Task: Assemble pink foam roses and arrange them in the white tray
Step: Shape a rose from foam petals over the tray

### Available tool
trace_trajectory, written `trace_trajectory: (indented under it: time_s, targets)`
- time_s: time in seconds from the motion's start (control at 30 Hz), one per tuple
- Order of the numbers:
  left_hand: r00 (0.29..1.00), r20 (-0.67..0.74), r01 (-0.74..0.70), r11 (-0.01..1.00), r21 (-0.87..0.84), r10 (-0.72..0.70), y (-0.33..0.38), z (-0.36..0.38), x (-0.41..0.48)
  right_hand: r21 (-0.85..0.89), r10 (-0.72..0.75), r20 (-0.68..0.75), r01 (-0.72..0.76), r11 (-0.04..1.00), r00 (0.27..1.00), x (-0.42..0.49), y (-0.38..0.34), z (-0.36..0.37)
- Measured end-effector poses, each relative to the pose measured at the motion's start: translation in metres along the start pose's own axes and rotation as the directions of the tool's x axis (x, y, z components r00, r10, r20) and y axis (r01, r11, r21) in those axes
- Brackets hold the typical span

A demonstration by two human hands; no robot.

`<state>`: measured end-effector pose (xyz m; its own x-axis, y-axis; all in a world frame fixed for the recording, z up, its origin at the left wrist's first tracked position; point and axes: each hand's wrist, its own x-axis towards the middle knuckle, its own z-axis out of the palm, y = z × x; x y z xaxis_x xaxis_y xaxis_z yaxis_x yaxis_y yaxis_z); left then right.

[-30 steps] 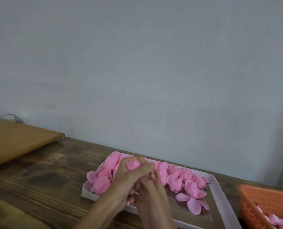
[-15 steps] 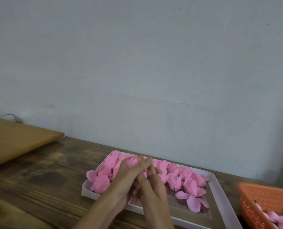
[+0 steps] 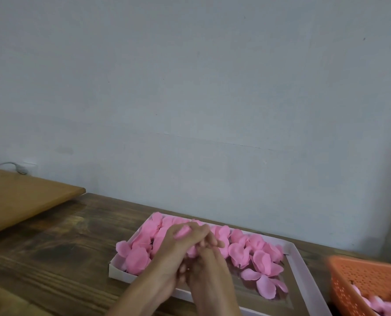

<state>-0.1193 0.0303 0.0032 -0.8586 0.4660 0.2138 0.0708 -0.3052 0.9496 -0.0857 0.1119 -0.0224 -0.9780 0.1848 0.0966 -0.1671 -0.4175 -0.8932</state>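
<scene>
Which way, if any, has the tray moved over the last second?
No. The tray sits as before, judged against the wooden board and the orange basket.

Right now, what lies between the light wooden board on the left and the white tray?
Nothing: in the head view, only bare dark tabletop separates the board from the tray.

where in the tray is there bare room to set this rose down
Bare floor shows in the white tray front right, between the loose petals and the near rim. Left and back are crowded with pink roses. Dark table left of the tray is bare too.
</scene>
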Motion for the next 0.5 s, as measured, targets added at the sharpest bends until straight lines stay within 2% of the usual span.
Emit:
trace_trajectory:
  time_s: [0.1, 0.17, 0.2, 0.27, 0.33, 0.37, 0.4, 0.5]
  targets:
    - [1.000, -0.021, 0.007, 0.998, -0.062, -0.008, -0.004, -0.001, 0.002, 0.085, 0.092, 0.023, -0.094, 0.992, 0.995, -0.003, 0.001, -0.004]
    - [0.998, -0.057, 0.033, 0.992, -0.125, -0.040, -0.004, 0.001, 0.003, 0.009, 0.118, 0.039, -0.118, 0.993, 0.992, -0.002, -0.004, -0.002]
    - [0.995, -0.076, 0.057, 0.991, -0.125, -0.067, -0.004, 0.002, 0.002, -0.030, 0.100, 0.042, -0.098, 0.995, 0.994, -0.001, -0.005, -0.001]
    - [0.986, -0.128, 0.098, 0.992, -0.084, -0.109, -0.004, 0.002, 0.000, -0.098, -0.028, 0.059, 0.034, 0.995, 0.998, -0.002, -0.002, -0.003]
    - [0.990, -0.118, 0.074, 0.995, -0.069, -0.082, -0.004, 0.000, 0.002, -0.182, -0.118, 0.067, 0.129, 0.975, 0.991, -0.007, -0.001, -0.003]
    - [0.994, -0.088, 0.060, 0.995, -0.074, -0.066, -0.004, -0.001, 0.002, -0.218, -0.116, 0.063, 0.127, 0.968, 0.991, -0.009, -0.002, -0.003]
    - [0.996, -0.060, 0.060, 0.995, -0.080, -0.065, -0.004, -0.001, 0.002, -0.207, -0.074, 0.046, 0.082, 0.975, 0.996, -0.009, -0.001, -0.001]
    - [0.997, -0.029, 0.071, 0.987, -0.142, -0.076, -0.006, -0.002, 0.004, -0.076, 0.179, -0.006, -0.179, 0.981, 0.984, -0.012, -0.006, -0.001]
